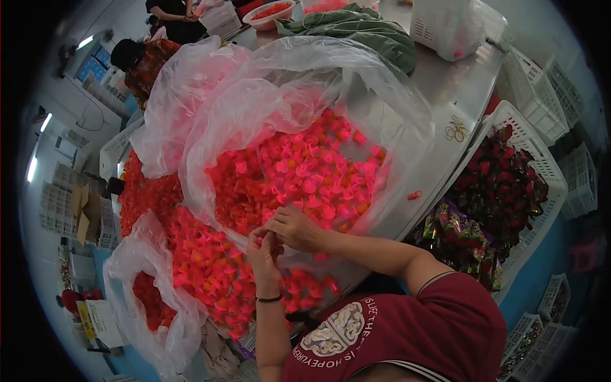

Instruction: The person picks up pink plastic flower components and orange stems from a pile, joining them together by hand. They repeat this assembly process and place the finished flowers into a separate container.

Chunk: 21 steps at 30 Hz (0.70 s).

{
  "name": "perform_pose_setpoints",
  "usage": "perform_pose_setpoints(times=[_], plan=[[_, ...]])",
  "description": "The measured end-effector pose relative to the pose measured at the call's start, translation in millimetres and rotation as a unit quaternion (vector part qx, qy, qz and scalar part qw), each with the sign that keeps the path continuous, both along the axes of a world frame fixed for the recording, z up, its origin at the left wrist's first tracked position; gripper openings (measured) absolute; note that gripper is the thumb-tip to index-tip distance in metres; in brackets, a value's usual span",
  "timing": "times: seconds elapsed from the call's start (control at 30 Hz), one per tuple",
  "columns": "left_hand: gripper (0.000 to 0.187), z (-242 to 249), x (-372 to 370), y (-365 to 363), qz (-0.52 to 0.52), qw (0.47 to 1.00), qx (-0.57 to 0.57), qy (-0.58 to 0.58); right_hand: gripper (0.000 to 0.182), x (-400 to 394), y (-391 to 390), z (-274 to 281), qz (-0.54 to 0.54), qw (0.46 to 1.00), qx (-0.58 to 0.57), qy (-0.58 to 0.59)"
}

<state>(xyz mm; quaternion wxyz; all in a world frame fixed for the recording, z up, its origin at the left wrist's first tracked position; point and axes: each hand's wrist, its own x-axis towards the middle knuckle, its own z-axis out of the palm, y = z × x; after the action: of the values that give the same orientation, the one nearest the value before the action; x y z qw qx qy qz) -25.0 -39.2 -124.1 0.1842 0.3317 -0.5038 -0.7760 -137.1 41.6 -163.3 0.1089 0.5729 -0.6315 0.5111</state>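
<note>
My left hand point(265, 249), with a dark bracelet on the wrist, is closed with fingertips pressed together. My right hand point(291, 228) meets it, its fingers pinched close to the left fingertips. Anything between them is too small or hidden to make out. Both hands are above a large heap of small pink-red plastic pieces point(312, 175), some with orange parts. Part of this heap lies in an open clear plastic bag point(375, 83). More loose pink pieces point(210, 270) spread left of my hands and beneath them.
A second clear bag point(184, 325) with red pieces stands at lower left. On the right, a white crate point(547, 162) holds dark red wrapped flowers point(493, 184). Rubber bands point(456, 130) and one red piece point(414, 195) lie on the metal table point(445, 108). Another person point(149, 63) sits across.
</note>
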Motion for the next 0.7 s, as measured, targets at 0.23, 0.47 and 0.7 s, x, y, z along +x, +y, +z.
perform_pose_setpoints(times=[0.23, 0.47, 0.7], plan=[[0.015, -5.6, 9.3, -1.3, 0.014, 0.996, -0.078, 0.038, 0.021, 4.0, 3.0, 2.3, 0.028, 0.994, 0.043, -0.093], [0.029, 10.8, 8.8, 9.5, 0.008, 0.995, -0.069, 0.073, 0.024, -6.1, 4.5, 9.5, 0.059, 0.967, 0.092, -0.232], [0.037, 17.2, 20.7, 3.6, -0.050, 0.993, -0.107, 0.004, 0.015, -25.9, 14.2, 28.4, 0.231, 0.725, 0.027, -0.649]])
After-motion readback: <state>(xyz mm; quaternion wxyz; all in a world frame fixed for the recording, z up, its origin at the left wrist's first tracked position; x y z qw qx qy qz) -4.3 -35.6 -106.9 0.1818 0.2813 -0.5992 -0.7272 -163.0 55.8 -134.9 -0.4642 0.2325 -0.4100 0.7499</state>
